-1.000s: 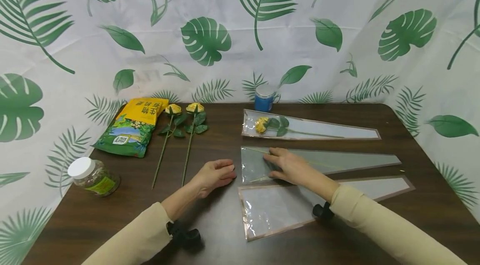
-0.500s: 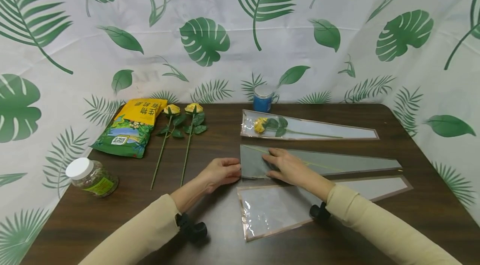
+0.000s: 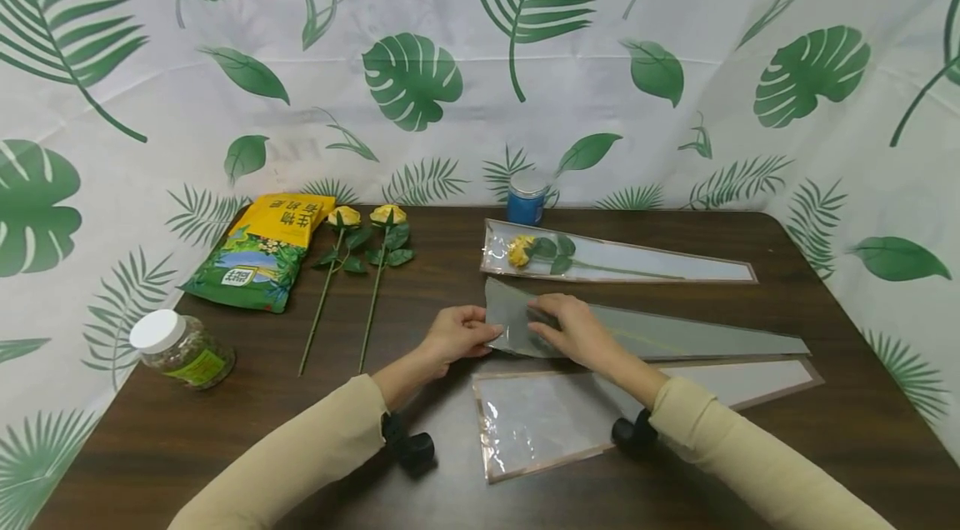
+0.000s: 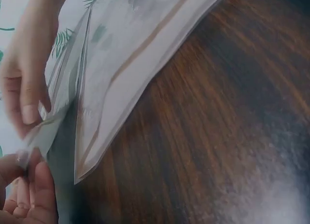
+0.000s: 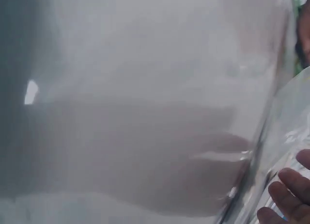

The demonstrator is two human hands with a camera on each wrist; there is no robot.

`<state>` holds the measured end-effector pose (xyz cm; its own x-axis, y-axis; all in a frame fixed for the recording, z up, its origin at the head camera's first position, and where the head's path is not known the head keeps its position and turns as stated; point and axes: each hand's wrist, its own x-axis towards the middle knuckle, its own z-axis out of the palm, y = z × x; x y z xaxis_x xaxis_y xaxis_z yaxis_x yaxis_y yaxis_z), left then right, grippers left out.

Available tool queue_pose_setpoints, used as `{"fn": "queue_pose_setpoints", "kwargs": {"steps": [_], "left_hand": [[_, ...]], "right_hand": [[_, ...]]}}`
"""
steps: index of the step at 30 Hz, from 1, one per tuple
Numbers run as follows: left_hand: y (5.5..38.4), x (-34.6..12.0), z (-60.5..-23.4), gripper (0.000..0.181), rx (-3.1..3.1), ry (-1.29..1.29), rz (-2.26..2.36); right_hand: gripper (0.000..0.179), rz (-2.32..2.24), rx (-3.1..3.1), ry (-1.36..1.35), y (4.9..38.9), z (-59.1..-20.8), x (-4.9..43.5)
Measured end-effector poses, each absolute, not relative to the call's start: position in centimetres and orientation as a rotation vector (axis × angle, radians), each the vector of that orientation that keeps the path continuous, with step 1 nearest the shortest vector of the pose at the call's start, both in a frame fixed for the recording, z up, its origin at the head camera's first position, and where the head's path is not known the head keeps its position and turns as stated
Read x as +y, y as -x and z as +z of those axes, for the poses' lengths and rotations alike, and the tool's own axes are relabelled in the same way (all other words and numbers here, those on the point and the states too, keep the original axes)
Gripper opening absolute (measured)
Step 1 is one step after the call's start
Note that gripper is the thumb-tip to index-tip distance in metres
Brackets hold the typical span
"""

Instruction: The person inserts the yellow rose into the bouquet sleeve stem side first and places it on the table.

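Observation:
The middle of three tapered clear flower sleeves (image 3: 517,320) lies in front of me, its wide end facing left. My left hand (image 3: 461,333) pinches that end between thumb and fingers, and the film there is bent up slightly. My right hand (image 3: 573,332) rests with spread, slightly bent fingers on the same sleeve. In the left wrist view the left hand (image 4: 31,192) holds the sleeve's end (image 4: 46,136) close below the right hand (image 4: 24,88). Fingers of the right hand (image 5: 288,192) show at the lower right of the right wrist view.
A yellow rose (image 3: 522,251) lies on the far sleeve (image 3: 637,259); a near sleeve (image 3: 540,422) lies in front. Two more yellow roses (image 3: 344,219) lie at left, beside a yellow-green bag (image 3: 258,255) and a white-lidded jar (image 3: 191,355). A blue jar (image 3: 527,201) stands at the back.
My left hand has moved right to the middle sleeve and taken hold of its wide end, which now bends up. The right hand has stayed on that sleeve.

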<state>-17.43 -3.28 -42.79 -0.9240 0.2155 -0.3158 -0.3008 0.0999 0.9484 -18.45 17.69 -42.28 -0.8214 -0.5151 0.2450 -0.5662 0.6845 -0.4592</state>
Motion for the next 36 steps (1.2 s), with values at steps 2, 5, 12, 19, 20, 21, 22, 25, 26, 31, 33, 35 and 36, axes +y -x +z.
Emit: {"fn": "queue_pose_setpoints", "kwargs": {"steps": [2,5,12,19,20,21,22,25,26,31,33,35,36], "left_hand": [[17.4,-3.1,-42.6,0.031,2.048,0.092,1.868],[17.4,-2.8,-42.5,0.031,2.102,0.086,1.842],[17.4,-2.5,-42.6,0.034,2.201,-0.02,1.8],[17.6,-2.6,-42.4,0.038,2.16,0.011,1.887],[17.7,-2.6,-42.5,0.037,2.156,0.028,1.907],[17.8,-2.7,-42.5,0.035,2.157,0.042,1.926],[18.0,-2.8,-42.6,0.033,2.16,0.061,1.941],[18.4,-3.3,-42.8,0.028,2.187,0.095,1.946],[18.5,-3.5,-42.9,0.027,2.194,0.102,1.94],[19.0,-4.4,-42.9,0.024,2.197,0.089,1.91],[19.1,-4.6,-42.7,0.023,2.197,0.068,1.898],[19.1,-4.8,-42.6,0.023,2.199,0.033,1.88],[19.1,-4.9,-42.5,0.024,2.202,0.019,1.871]], "right_hand": [[0.032,0.954,-2.741,-0.842,18.5,-42.1,17.2],[0.032,1.09,-2.703,-0.759,18.5,-41.9,16.3],[0.024,1.113,-2.627,-0.656,18.5,-42.0,14.7],[0.016,1.103,-2.587,-0.608,18.2,-42.3,14.4],[0.016,1.106,-2.582,-0.6,18.2,-42.3,14.4],[0.016,1.121,-2.579,-0.595,18.1,-42.3,14.5],[0.017,1.14,-2.577,-0.594,18.0,-42.3,14.5],[0.019,1.234,-2.55,-0.597,17.9,-42.3,14.8],[0.019,1.269,-2.538,-0.589,17.9,-42.2,14.8],[0.021,1.382,-2.506,-0.522,17.9,-42.2,15.2],[0.022,1.41,-2.526,-0.518,17.9,-42.2,15.2],[0.023,1.439,-2.545,-0.525,17.8,-42.1,15.1],[0.023,1.444,-2.552,-0.534,17.8,-42.1,15.1]]}}
